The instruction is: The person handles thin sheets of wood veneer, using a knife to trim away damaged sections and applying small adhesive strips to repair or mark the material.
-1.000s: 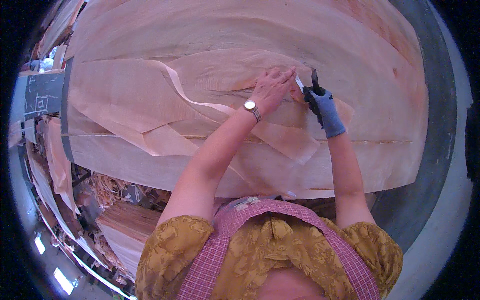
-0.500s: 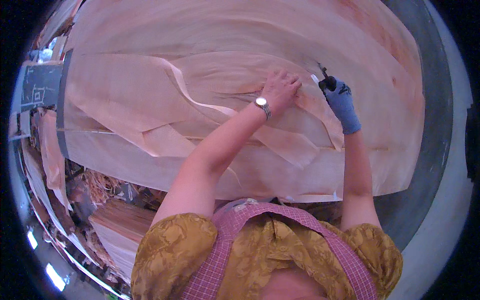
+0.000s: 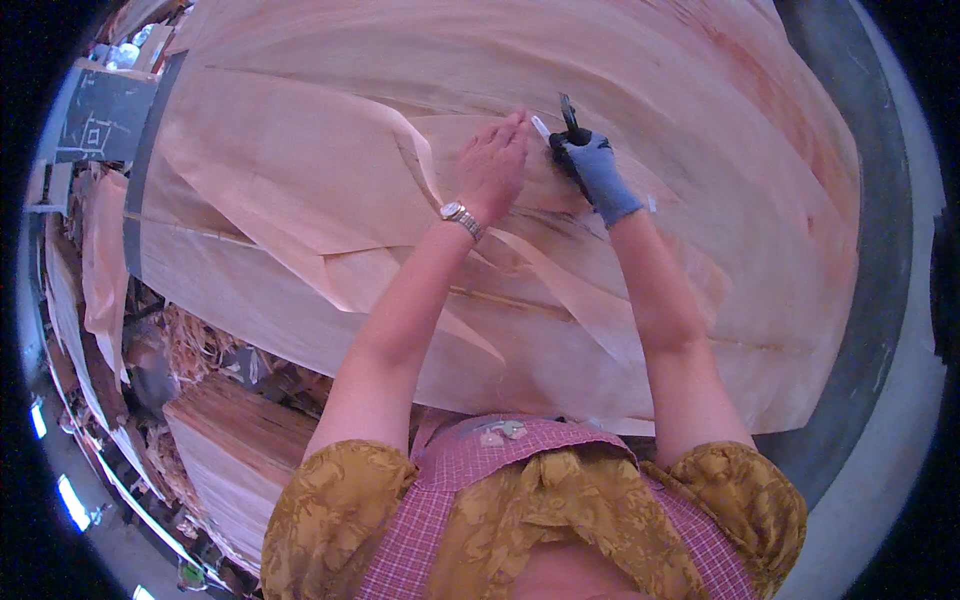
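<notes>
Thin, pale pinkish wood veneer sheets (image 3: 290, 150) lie in a broad, wavy stack in front of me. My left hand (image 3: 492, 168), bare with a silver wristwatch (image 3: 460, 216), rests on the upper sheet, fingers stretched out and pointing away from me. A narrow curled strip of veneer (image 3: 415, 150) stands up just left of it. Just to its right, my right hand (image 3: 598, 172) in a blue and black work glove is closed around a dark hand tool (image 3: 569, 112) resembling a utility knife. A slim white piece (image 3: 541, 127) sticks out toward my left fingers; what it is stays unclear.
Loose veneer pieces with torn edges (image 3: 480, 335) overlap near me. A dark grey border (image 3: 870, 200) runs along the right side. Lower left are a lower stack of veneer (image 3: 240, 430) and shredded scraps (image 3: 200, 335). A grey panel (image 3: 108, 110) stands at the far left.
Both hands have moved left across the veneer, the right one farther with the dark tool still in it. The hands are closer together. The view has shifted slightly.
</notes>
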The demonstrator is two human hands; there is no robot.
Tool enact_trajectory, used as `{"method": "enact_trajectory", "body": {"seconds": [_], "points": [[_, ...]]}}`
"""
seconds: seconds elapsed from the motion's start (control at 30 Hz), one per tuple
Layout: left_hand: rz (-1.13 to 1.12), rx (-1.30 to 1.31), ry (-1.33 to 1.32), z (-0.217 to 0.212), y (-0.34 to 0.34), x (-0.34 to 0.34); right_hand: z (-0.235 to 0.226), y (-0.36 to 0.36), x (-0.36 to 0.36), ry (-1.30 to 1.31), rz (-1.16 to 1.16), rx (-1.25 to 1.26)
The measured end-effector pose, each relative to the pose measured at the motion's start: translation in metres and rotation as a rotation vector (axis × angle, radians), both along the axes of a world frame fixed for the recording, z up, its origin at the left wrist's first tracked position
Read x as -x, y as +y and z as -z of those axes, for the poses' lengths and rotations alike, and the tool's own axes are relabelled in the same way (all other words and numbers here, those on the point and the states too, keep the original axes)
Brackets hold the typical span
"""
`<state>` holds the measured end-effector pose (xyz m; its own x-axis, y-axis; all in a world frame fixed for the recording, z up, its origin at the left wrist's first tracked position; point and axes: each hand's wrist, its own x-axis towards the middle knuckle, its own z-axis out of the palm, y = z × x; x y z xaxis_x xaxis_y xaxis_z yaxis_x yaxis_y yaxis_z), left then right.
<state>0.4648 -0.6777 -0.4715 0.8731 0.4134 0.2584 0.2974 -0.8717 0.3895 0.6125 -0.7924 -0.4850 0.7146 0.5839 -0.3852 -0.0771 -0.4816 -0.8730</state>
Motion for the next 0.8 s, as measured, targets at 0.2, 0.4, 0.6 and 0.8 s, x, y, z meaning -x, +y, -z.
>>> {"method": "enact_trajectory", "body": {"seconds": [0.2, 0.4, 0.6, 0.8], "points": [[0.196, -0.189, 0.104, -0.003, 0.011, -0.019, 0.027, -0.004, -0.016, -0.275, -0.076, 0.078], [0.134, -0.324, -0.013, 0.015, 0.010, -0.021, -0.019, -0.004, -0.022, -0.956, -0.351, 0.435], [0.198, 0.400, -0.044, -0.014, 0.053, -0.002, -0.036, -0.025, -0.008, -0.012, -0.235, -0.112], [0.001, 0.107, -0.130, -0.023, 0.043, 0.071, -0.027, -0.006, 0.045, -0.541, -0.566, -0.009]]}}
